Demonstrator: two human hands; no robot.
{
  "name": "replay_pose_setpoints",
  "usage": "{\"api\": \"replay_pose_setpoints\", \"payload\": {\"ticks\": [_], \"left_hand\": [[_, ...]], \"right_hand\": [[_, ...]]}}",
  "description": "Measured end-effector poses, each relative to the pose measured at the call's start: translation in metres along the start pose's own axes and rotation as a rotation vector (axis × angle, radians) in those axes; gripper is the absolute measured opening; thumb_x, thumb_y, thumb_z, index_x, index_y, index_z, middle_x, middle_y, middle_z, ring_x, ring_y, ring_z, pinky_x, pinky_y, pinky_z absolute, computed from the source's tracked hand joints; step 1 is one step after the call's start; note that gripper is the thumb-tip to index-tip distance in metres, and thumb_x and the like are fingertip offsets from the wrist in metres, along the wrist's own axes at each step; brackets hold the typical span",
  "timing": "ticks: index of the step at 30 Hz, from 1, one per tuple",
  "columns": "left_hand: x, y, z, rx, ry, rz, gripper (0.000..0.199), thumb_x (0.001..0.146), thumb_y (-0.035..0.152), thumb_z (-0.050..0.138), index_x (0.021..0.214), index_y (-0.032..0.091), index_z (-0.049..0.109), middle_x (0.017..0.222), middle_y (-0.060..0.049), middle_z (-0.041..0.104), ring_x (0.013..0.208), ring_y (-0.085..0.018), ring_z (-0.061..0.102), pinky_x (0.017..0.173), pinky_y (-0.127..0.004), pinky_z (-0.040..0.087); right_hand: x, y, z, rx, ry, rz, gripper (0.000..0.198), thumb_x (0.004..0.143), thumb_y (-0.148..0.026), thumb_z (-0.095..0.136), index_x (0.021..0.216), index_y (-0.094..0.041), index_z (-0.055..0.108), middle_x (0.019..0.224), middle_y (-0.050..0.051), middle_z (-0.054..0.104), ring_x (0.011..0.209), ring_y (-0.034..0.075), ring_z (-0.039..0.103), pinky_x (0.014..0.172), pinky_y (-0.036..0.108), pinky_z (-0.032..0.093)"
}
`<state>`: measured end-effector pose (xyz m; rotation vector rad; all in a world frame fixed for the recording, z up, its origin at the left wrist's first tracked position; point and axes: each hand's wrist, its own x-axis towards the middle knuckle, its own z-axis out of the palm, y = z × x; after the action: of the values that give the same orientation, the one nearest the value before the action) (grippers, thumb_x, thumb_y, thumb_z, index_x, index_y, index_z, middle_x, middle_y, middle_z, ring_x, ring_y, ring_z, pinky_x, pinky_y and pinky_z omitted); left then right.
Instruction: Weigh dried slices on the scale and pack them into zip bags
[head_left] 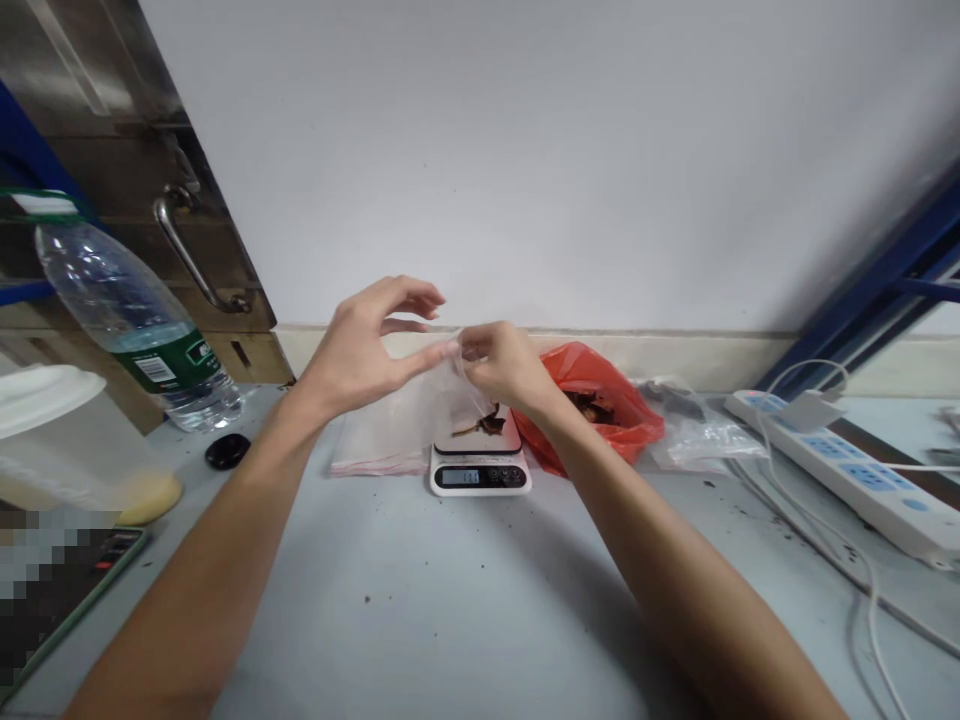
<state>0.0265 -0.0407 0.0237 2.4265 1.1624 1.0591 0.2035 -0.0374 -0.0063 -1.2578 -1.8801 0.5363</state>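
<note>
Over the scale (481, 476), a clear bag (466, 392) is held by the right hand (508, 368), its fingers bent in and closed on the upper edge. The left hand (361, 345) is held wide, with the fingers curved and parted from the thumb; only the thumb tip is laid against the bag, and nothing is gripped between thumb and fingers. Dark scraps (491, 422) are seen at the scale's plate, just below the bag; whether they are covered by its film cannot be told. The scale's display is lit, but its figures are too small to be read.

Beside the scale, on the left, a stack of flat bags (375, 440) is laid on the table (360, 620). On the right, partly hidden by the right forearm, a red bag (639, 425) is set open, and brown pieces (594, 406) are held in it. Beyond it a clear packet (701, 435) is placed, near a power strip (847, 465).
</note>
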Motion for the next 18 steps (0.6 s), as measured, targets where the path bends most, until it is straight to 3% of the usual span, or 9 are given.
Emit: {"api": "replay_pose_setpoints", "payload": {"ticks": [2, 4, 6, 8, 10, 12, 15, 18], "left_hand": [[-0.001, -0.006, 0.002, -0.003, -0.168, 0.030, 0.096, 0.065, 0.053, 0.080, 0.149, 0.027, 0.042, 0.158, -0.010, 0.044, 0.142, -0.034, 0.044, 0.114, -0.047, 0.042], [0.000, -0.011, 0.005, 0.049, -0.300, 0.005, 0.119, 0.057, 0.057, 0.085, 0.157, 0.028, 0.027, 0.167, -0.010, 0.028, 0.150, -0.036, 0.031, 0.120, -0.047, 0.033], [0.001, -0.014, 0.007, 0.121, -0.326, -0.030, 0.115, 0.061, 0.057, 0.081, 0.157, 0.024, 0.028, 0.166, -0.012, 0.031, 0.149, -0.037, 0.032, 0.120, -0.045, 0.032], [0.003, -0.016, 0.008, 0.183, -0.330, -0.040, 0.095, 0.070, 0.056, 0.074, 0.151, 0.020, 0.040, 0.158, -0.013, 0.045, 0.143, -0.036, 0.043, 0.115, -0.043, 0.036], [0.004, -0.020, 0.006, 0.248, -0.373, -0.053, 0.082, 0.074, 0.055, 0.070, 0.145, 0.019, 0.049, 0.151, -0.013, 0.053, 0.138, -0.035, 0.049, 0.112, -0.041, 0.039], [0.004, -0.026, 0.003, 0.308, -0.457, -0.091, 0.084, 0.073, 0.057, 0.070, 0.145, 0.018, 0.049, 0.151, -0.013, 0.053, 0.137, -0.035, 0.049, 0.112, -0.040, 0.039], [0.003, -0.035, 0.000, 0.369, -0.581, -0.151, 0.089, 0.070, 0.061, 0.069, 0.145, 0.017, 0.048, 0.151, -0.015, 0.053, 0.136, -0.035, 0.051, 0.109, -0.037, 0.040], [0.003, -0.040, 0.000, 0.378, -0.632, -0.153, 0.083, 0.071, 0.061, 0.067, 0.142, 0.021, 0.052, 0.146, -0.013, 0.058, 0.130, -0.033, 0.055, 0.105, -0.036, 0.042]], "right_hand": [[0.001, -0.001, 0.000, -0.001, 0.090, -0.048, 0.005, 0.076, -0.019, 0.066, 0.076, -0.015, 0.069, 0.072, 0.002, 0.068, 0.071, 0.015, 0.059, 0.069, 0.028, 0.044], [0.001, -0.001, -0.001, 0.010, 0.115, -0.084, 0.016, 0.075, -0.032, 0.072, 0.075, -0.016, 0.067, 0.070, 0.001, 0.066, 0.070, 0.015, 0.058, 0.070, 0.029, 0.044], [0.002, 0.000, -0.002, 0.029, 0.067, -0.092, 0.021, 0.077, -0.037, 0.072, 0.076, -0.017, 0.065, 0.073, 0.001, 0.066, 0.069, 0.015, 0.058, 0.069, 0.029, 0.045], [0.002, 0.002, -0.006, 0.017, 0.016, -0.056, 0.017, 0.083, -0.035, 0.066, 0.085, -0.018, 0.063, 0.080, 0.002, 0.068, 0.069, 0.015, 0.060, 0.067, 0.028, 0.045], [0.001, 0.005, -0.012, -0.135, 0.002, 0.036, 0.011, 0.086, -0.026, 0.061, 0.094, -0.019, 0.062, 0.085, 0.004, 0.069, 0.073, 0.016, 0.062, 0.066, 0.028, 0.044], [0.000, 0.010, -0.019, -0.398, -0.062, 0.151, 0.011, 0.083, -0.017, 0.062, 0.094, -0.018, 0.063, 0.088, 0.007, 0.070, 0.079, 0.019, 0.063, 0.066, 0.028, 0.043], [-0.001, 0.018, -0.023, -0.662, -0.345, 0.267, 0.014, 0.074, -0.014, 0.070, 0.086, -0.019, 0.065, 0.090, 0.009, 0.071, 0.080, 0.021, 0.064, 0.060, 0.027, 0.041], [-0.001, 0.022, -0.021, -0.695, -0.562, 0.262, 0.020, 0.067, -0.007, 0.071, 0.082, -0.020, 0.066, 0.086, 0.008, 0.071, 0.073, 0.020, 0.064, 0.054, 0.027, 0.040]]}}
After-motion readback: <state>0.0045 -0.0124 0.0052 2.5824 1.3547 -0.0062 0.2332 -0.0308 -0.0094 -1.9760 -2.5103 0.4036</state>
